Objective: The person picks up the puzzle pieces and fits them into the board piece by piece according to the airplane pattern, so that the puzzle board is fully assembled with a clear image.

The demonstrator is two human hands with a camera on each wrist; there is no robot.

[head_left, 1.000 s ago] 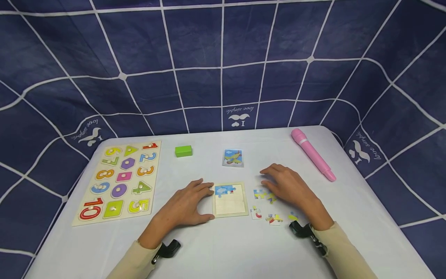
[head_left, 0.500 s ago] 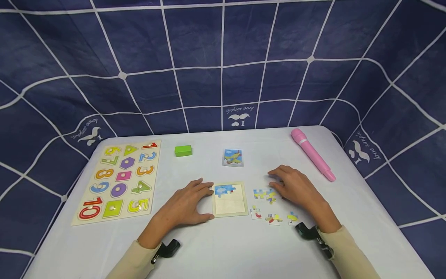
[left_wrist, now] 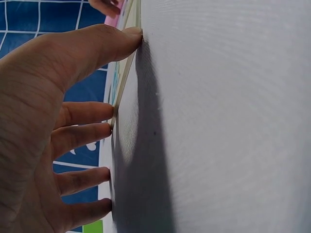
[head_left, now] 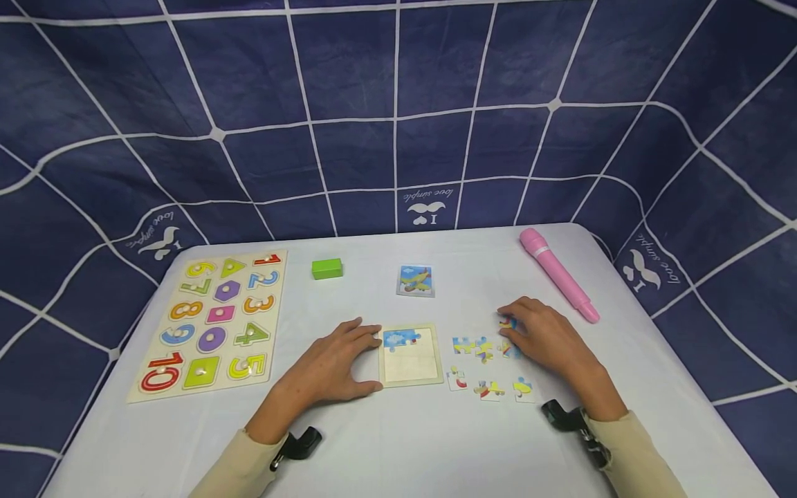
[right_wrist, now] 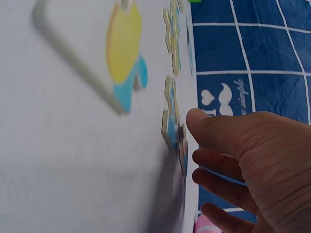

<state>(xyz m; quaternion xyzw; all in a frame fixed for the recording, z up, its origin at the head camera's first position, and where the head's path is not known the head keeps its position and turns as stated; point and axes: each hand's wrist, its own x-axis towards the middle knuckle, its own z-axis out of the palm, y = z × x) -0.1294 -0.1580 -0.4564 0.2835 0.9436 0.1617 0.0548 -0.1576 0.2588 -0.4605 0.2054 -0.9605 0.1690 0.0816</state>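
My left hand point(head_left: 333, 365) lies at the left side of a square wooden puzzle tray point(head_left: 411, 368), its thumb and forefinger touching the edge. Joined sky-blue pieces point(head_left: 398, 338) fill the tray's upper left corner. In the left wrist view the straight fingers and thumb point(left_wrist: 104, 46) meet the tray's side. To the right, my right hand point(head_left: 548, 339) hovers over loose jigsaw pieces, thumb and fingers apart. One piece point(head_left: 510, 323) shows between thumb and fingers, another piece point(head_left: 508, 349) just below. The right wrist view shows the thumb point(right_wrist: 209, 124) clear of the pieces.
Several more jigsaw pieces point(head_left: 488, 391) lie right of the tray. Behind it sits a small airplane picture point(head_left: 416, 280). A green block point(head_left: 327, 269), a number board point(head_left: 212, 325) and a pink toy microphone point(head_left: 560, 277) stand around the white table point(head_left: 398, 449).
My right hand has shifted right and slightly toward me, uncovering pieces that were under it. My left hand stays at the tray, and the tray has not moved.
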